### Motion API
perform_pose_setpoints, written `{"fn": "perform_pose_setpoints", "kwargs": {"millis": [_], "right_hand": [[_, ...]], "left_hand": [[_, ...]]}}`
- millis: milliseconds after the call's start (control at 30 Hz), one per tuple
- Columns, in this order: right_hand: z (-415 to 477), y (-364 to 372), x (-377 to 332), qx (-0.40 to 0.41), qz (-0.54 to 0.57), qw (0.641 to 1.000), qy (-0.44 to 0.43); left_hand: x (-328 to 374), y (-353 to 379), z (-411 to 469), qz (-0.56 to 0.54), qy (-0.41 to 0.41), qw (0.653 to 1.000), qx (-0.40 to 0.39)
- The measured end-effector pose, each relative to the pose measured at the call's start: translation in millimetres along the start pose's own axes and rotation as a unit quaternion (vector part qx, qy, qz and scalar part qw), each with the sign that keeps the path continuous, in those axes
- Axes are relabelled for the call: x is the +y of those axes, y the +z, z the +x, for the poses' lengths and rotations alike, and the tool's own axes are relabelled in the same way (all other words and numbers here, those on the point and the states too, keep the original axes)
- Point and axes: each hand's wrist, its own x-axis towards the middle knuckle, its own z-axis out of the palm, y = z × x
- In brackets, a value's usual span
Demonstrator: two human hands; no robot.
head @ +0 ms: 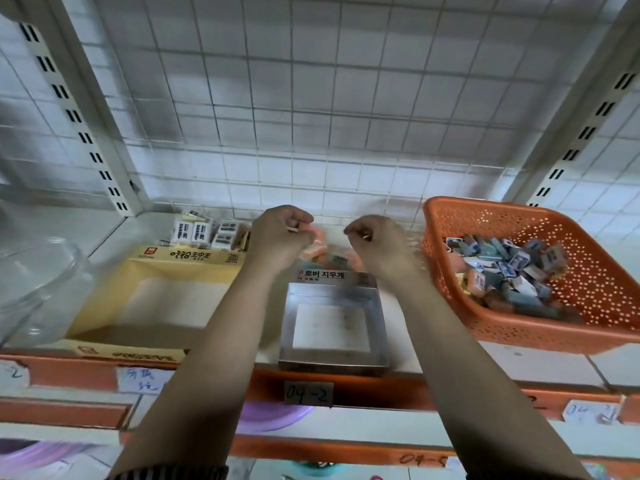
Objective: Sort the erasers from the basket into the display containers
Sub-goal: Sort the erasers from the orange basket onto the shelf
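two hands (281, 233) (375, 245) curled, one orange basket (588, 271) of erasers (512, 271), two open boxes (104, 306) (288, 323)

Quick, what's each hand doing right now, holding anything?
Left hand: fingers curled, pinching a small pale piece; what it is cannot be told.
Right hand: fingers curled, pinching another small pale bit, also unidentifiable.
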Motion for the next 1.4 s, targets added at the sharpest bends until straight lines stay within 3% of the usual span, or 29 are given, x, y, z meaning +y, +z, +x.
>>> {"fn": "perform_pose_setpoints", "kwargs": {"millis": [167,267,533,700,900,1067,1233,1400], "right_hand": [[-13.1,-46.9,-12.4,0.053,0.058,0.996,-0.038],[-19.5,-75.0,-3.9,0.076,0.057,0.994,-0.047],[-17.1,-161.9,59.1,0.106,0.009,0.994,0.017],[-10.6,-190.6,100.5,0.007,-0.130,0.990,0.053],[-23.7,-177.5,122.3,-0.184,-0.240,0.953,0.000],[-23.6,-165.6,119.9,-0.177,-0.263,0.948,-0.039],[-22.1,-159.7,124.7,-0.201,-0.302,0.932,-0.027],[-23.9,-162.7,123.8,-0.200,-0.272,0.941,-0.037]], "left_hand": [[-0.7,20.6,11.5,0.160,0.007,0.983,-0.086],[-0.6,25.5,14.9,0.242,0.037,0.965,-0.098],[75.8,86.5,12.3,0.170,0.215,0.956,-0.105],[108.0,145.4,-6.6,0.126,0.265,0.946,-0.140],[104.6,179.3,-22.5,0.101,0.279,0.945,-0.136],[105.9,184.7,-22.9,0.101,0.273,0.949,-0.124],[103.8,186.7,-19.9,0.099,0.252,0.956,-0.114],[100.7,189.9,-18.5,0.100,0.244,0.958,-0.113]]}}
